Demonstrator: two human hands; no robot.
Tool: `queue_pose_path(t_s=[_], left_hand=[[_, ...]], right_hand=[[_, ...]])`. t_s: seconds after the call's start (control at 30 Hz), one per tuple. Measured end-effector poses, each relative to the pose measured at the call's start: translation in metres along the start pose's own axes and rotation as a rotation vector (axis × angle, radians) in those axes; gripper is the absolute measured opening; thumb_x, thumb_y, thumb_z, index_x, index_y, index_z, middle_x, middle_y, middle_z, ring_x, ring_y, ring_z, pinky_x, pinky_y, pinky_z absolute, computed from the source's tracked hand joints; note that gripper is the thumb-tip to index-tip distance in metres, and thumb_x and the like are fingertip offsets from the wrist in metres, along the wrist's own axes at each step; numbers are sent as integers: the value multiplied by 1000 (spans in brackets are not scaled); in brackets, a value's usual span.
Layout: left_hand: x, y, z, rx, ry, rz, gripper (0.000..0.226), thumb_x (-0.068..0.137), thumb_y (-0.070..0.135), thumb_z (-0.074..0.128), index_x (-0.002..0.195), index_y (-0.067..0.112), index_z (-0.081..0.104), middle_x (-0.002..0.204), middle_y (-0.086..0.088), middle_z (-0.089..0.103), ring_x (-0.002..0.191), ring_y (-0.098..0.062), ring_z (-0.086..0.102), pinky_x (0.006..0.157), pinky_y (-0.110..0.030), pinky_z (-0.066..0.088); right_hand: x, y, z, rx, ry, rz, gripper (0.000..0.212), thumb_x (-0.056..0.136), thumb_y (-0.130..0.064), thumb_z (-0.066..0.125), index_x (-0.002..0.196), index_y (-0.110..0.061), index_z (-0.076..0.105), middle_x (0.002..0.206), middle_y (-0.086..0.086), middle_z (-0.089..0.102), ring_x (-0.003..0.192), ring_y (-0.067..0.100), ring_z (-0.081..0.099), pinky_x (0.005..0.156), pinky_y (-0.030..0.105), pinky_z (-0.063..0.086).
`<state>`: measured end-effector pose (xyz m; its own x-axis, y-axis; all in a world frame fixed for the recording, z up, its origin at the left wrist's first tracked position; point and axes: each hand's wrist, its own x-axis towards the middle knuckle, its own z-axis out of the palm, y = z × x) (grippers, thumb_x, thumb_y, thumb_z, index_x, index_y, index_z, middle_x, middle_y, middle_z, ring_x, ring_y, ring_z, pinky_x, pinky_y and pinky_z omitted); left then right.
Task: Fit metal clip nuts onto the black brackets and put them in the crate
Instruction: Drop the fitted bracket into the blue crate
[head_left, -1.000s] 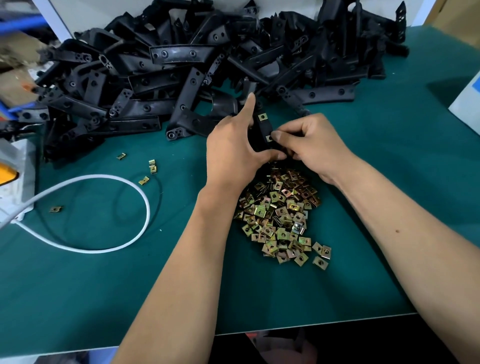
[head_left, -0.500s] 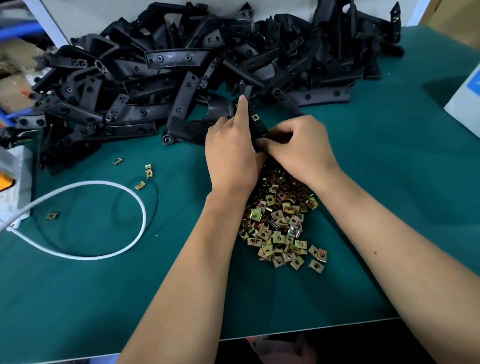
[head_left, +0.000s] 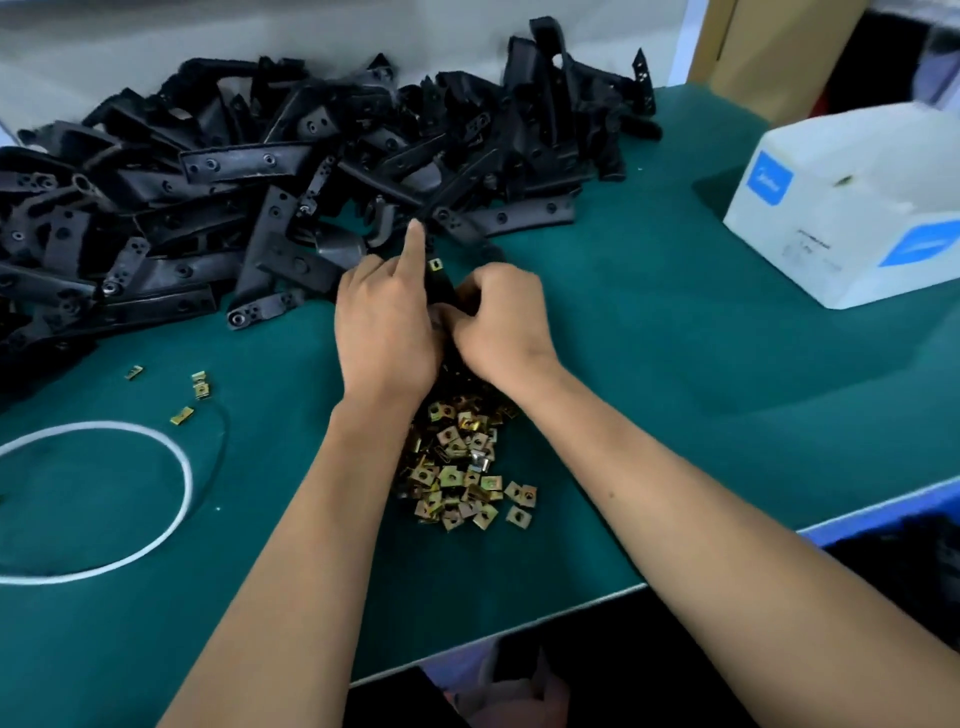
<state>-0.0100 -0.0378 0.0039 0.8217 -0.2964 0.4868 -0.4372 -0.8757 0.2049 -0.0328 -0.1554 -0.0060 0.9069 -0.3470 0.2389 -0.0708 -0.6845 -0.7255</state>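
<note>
At the far left a white cord (head_left: 156, 525) loops on the green bench (head_left: 675, 389), with a few stray clip nuts (head_left: 200, 385) just beyond it. Behind them, a heap of black brackets (head_left: 270, 197) spreads across the far side of the bench. My left forearm reaches up from the near edge, and my left hand (head_left: 387, 325) is curled round one black bracket (head_left: 441, 283), back of the hand up, with the index finger straight and pointing away toward the heap. A clip nut (head_left: 435, 265) sits on the bracket's far end. My right hand (head_left: 501, 322) meets it from the right, its fingers (head_left: 470, 299) curled in and gripping the same bracket. Beneath both wrists lies the pile of brass-coloured clip nuts (head_left: 462, 467). Far right stands a white and blue box (head_left: 852, 202), and at the near right edge shows a blue crate (head_left: 883, 525).
</note>
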Motion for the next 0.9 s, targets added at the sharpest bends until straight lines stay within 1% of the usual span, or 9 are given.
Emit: queue_pose_path(t_s=[0.1, 0.2, 0.37, 0.5, 0.6, 0.7, 0.77, 0.8, 0.9], left_hand=[[-3, 24, -3, -1, -8, 70, 76, 83, -1, 63, 156, 4, 38, 92, -20, 65, 93, -40, 56, 96, -47, 43], [-6, 73, -7, -33, 42, 197, 77, 80, -5, 63, 154, 2, 41, 93, -21, 66, 94, -42, 57, 97, -49, 44], [-8, 184, -2, -55, -29, 381, 74, 88, 5, 56, 158, 7, 30, 107, -13, 68, 106, -37, 55, 99, -42, 37], [-31, 285, 7, -79, -136, 654, 82, 86, 13, 57, 160, 6, 22, 117, -9, 67, 114, -32, 54, 100, -37, 34], [-56, 344, 16, -186, -182, 860, 91, 86, 24, 67, 161, 8, 18, 119, -7, 67, 117, -30, 54, 103, -36, 34], [-87, 386, 29, -290, -211, 979, 99, 84, 42, 75, 161, 10, 22, 120, -6, 66, 122, -27, 53, 116, -35, 29], [-109, 404, 40, -343, -263, 1063, 93, 86, 42, 75, 160, 12, 27, 125, -5, 64, 125, -27, 51, 120, -35, 26], [-120, 410, 46, -361, -305, 1096, 88, 87, 40, 74, 158, 13, 30, 127, -4, 62, 126, -27, 50, 119, -35, 30], [-144, 416, 64, -387, -495, 1113, 62, 90, 36, 71, 145, 16, 49, 124, -4, 61, 124, -28, 50, 102, -39, 42]], right_hand=[[-10, 12, -25, 10, 11, 51, 23, 83, -36, 82, 84, -14, 73, 84, 0, 73, 84, 21, 68, 74, 30, 52], [-26, 34, -68, 129, 134, 55, 21, 82, -22, 81, 100, -14, 73, 97, 1, 77, 95, 21, 70, 83, 26, 51], [-63, 85, -147, 334, 386, 80, 31, 79, 3, 70, 104, -15, 72, 87, -8, 74, 79, 4, 69, 82, 29, 57], [-115, 147, -226, 299, 507, 183, 35, 72, -11, 63, 105, -20, 69, 90, -3, 75, 84, 11, 73, 77, 29, 57], [-164, 196, -270, 318, 634, 257, 31, 78, -7, 71, 106, -18, 68, 95, 6, 76, 86, 18, 73, 80, 36, 60], [-217, 250, -297, 411, 767, 416, 28, 87, 1, 71, 109, -16, 70, 97, 11, 76, 86, 23, 72, 80, 36, 62], [-251, 287, -306, 436, 874, 588, 26, 91, -2, 72, 110, -19, 71, 97, 9, 73, 87, 23, 71, 82, 38, 61], [-267, 305, -308, 466, 938, 683, 24, 91, -2, 72, 111, -15, 70, 97, 9, 72, 88, 24, 70, 81, 39, 61], [-301, 350, -302, 533, 1055, 971, 22, 92, -5, 74, 113, -3, 69, 101, 16, 71, 81, 24, 69, 62, 26, 59]])
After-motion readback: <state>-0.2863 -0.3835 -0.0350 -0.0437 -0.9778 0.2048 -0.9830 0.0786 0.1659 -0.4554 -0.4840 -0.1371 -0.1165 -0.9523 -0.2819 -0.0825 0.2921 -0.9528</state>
